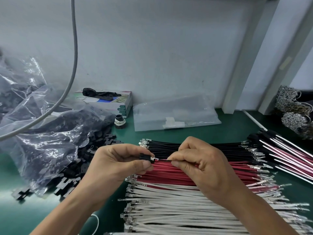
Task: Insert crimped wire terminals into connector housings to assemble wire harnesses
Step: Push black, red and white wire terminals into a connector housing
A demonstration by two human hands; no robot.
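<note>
1. Two bare hands meet over the wire stock near the tabletop's front edge: the left hand [116, 161] pinches a small black housing [147, 158] between thumb and fingers, its opening turned toward the other hand.

2. Opposite, the right hand [201, 168] pinches a black wire [166, 159] close behind its metal terminal [156, 159], which sits right at the housing's mouth; a grip that close to the tip would likely keep the thin lead stiff for the push. Whether the terminal has latched cannot be told.

3. Sorted by colour, black wires [194, 146], red wires [169, 173] and white wires [169, 209] lie in flat rows beneath the hands, terminals facing left, apparently so each lead can be picked up ready to insert.

4. Toward the left edge, a clear plastic bag [42, 141] slumps open, spilling loose black housings [71, 180] onto the green tabletop [20, 216] within the left hand's reach.

5. By the back wall, a tissue box [110, 101] carries a black glove [100, 94]; beside it lies a flat clear bag [176, 112], which looks nearly empty.

6. At the right edge, finished-looking harnesses [288, 153] fan out, with bundled terminals [294, 106] behind them.
</note>
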